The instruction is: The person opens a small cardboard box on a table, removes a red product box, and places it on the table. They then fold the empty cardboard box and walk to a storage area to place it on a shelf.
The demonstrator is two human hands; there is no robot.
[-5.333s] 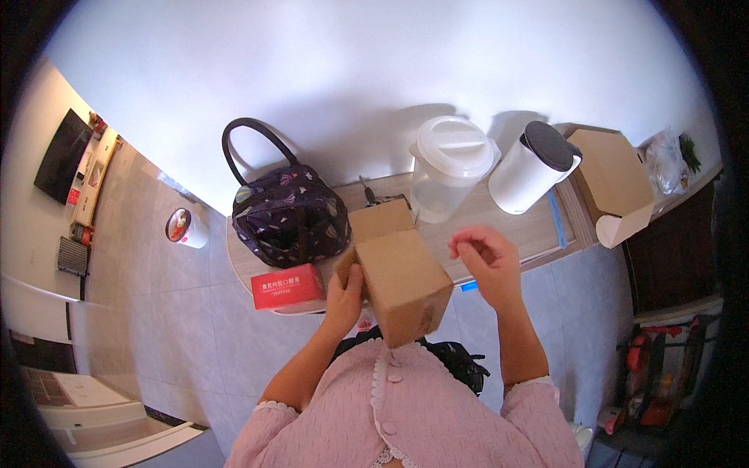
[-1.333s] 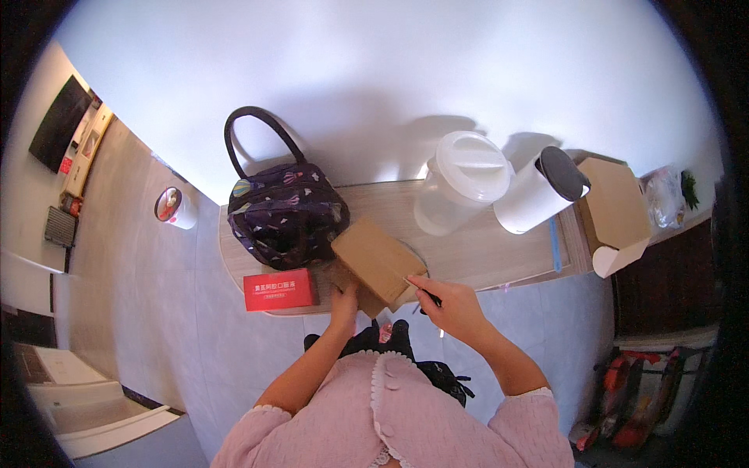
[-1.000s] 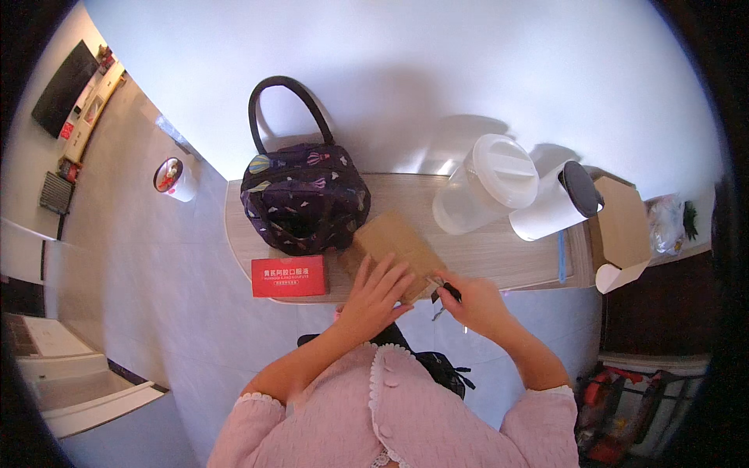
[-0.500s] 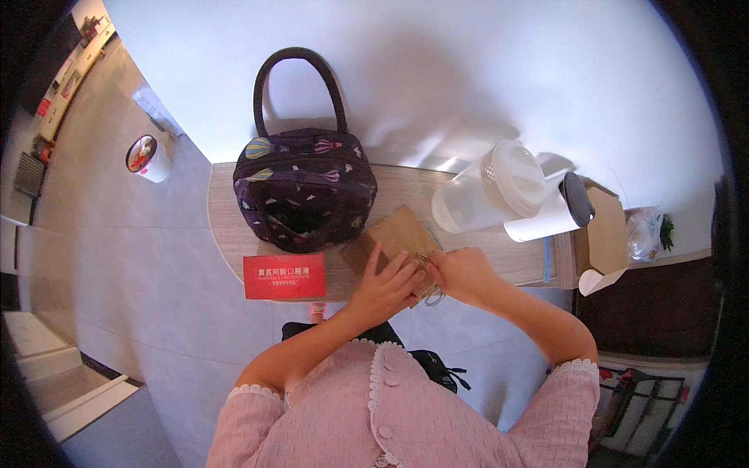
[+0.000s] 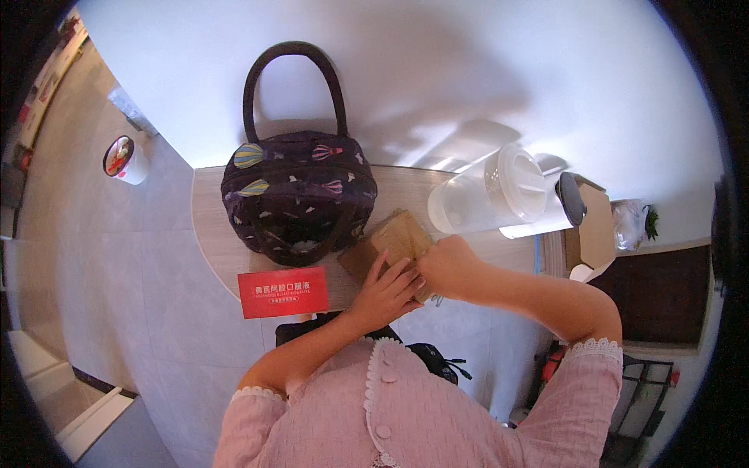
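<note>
A small brown cardboard box (image 5: 402, 234) lies askew near the table's front edge. My left hand (image 5: 384, 293) rests on its near side, fingers stretched out across it and the index finger raised apart. Closed in a fist, my right hand (image 5: 451, 267) presses at the box's right side. It grips a small metal thing with a thin loop (image 5: 438, 299); the loop pokes out below the hand and the rest is hidden. Left of the box lies a flat red box (image 5: 283, 293). Behind it stands a dark bag with a balloon print (image 5: 300, 199).
A clear plastic jug with a white lid (image 5: 476, 199) leans toward a white cylinder with a black lid (image 5: 573, 200). An open carton (image 5: 597, 226) and a plastic bag (image 5: 628, 224) are farther right. A white wall backs the table; a bin (image 5: 127, 162) stands on the floor left.
My right hand has turned and moved slightly up over the box's edge, hiding most of the metal thing. My left hand stays on the box. The whole view has shifted a little.
</note>
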